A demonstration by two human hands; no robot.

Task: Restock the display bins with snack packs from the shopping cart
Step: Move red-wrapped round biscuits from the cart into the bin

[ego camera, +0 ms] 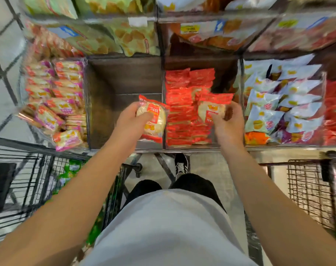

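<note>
Nearest, a wire cart [34, 181] stands at the person's left with green packs [71, 169] inside, and another cart [309, 189] at the right. Beyond them, the left hand [128, 120] has its grip closed round a glossy red-and-clear pack [153, 120] of pale round cakes, held over the clear divider between the bare dark-bottomed bin [125, 83] and the red-pack bin [184, 116]. The right hand [228, 123] pinches a second pack [213, 108] of the same kind, just above the rows of crinkly red packs standing on edge in that bin. To the left lies a bin of pink-trimmed packs [56, 100], to the right one of white-blue pouches [278, 104]. Farther up, blurred shelves [157, 18] hold green and orange bags behind clear fronts.
</note>
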